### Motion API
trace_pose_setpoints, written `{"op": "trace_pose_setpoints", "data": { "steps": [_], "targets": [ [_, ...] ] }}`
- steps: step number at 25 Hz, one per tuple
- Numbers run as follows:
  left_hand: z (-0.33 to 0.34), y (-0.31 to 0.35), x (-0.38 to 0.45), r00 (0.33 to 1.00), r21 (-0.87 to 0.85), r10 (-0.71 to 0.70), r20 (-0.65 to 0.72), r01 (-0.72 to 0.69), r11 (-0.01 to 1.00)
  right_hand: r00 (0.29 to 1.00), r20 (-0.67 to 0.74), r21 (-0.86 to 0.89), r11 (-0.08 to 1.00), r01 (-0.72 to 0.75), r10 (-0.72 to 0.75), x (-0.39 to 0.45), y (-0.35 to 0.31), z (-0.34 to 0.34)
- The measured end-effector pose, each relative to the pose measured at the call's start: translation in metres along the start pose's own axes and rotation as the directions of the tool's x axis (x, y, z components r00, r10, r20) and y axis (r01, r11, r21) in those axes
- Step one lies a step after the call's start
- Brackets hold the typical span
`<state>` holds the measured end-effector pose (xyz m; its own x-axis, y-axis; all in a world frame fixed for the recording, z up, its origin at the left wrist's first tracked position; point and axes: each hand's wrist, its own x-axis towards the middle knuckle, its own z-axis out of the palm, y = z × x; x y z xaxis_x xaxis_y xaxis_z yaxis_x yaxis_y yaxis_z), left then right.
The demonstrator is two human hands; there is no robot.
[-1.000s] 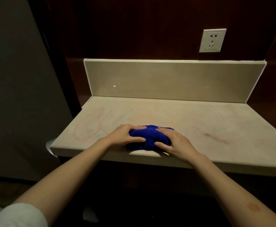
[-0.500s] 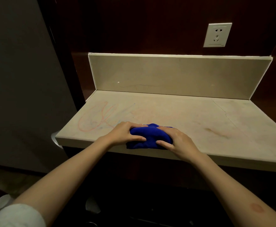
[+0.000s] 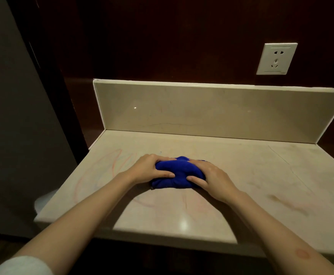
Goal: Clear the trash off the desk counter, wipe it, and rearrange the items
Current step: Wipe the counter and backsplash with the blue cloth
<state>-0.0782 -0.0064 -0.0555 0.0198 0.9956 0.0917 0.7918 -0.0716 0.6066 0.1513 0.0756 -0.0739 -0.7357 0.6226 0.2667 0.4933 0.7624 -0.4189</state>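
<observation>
Beige stone forms the surface, its near edge crossed by both forearms. Mid-surface, the left hand and right hand each curl fingers and thumb in a tight grip on a bunched blue cloth lying on the stone. Faint reddish scribbles lie left. Behind rises the backsplash, then a white wall socket.

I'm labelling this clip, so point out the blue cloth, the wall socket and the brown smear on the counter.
blue cloth [image 3: 177, 173]: head view, on its bunched top between the hands.
wall socket [image 3: 276, 58]: head view, middle of its white plate.
brown smear [image 3: 287, 203]: head view, mid-streak, counter's right side.
</observation>
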Motion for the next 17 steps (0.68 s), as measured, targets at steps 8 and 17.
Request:
{"op": "trace_pose_setpoints", "data": {
  "steps": [8, 17],
  "targets": [
    [-0.036, -0.053, 0.084, 0.999, 0.026, 0.01, 0.039, -0.011, 1.0, 0.998, -0.019, 0.0, 0.998, -0.068, 0.068, 0.091, 0.025, 0.015],
    [-0.055, -0.092, 0.15, 0.999, 0.022, 0.028, 0.03, -0.028, 0.999, 0.992, -0.073, 0.023, 0.994, -0.105, 0.106, 0.156, 0.052, 0.027]
  ]
}}
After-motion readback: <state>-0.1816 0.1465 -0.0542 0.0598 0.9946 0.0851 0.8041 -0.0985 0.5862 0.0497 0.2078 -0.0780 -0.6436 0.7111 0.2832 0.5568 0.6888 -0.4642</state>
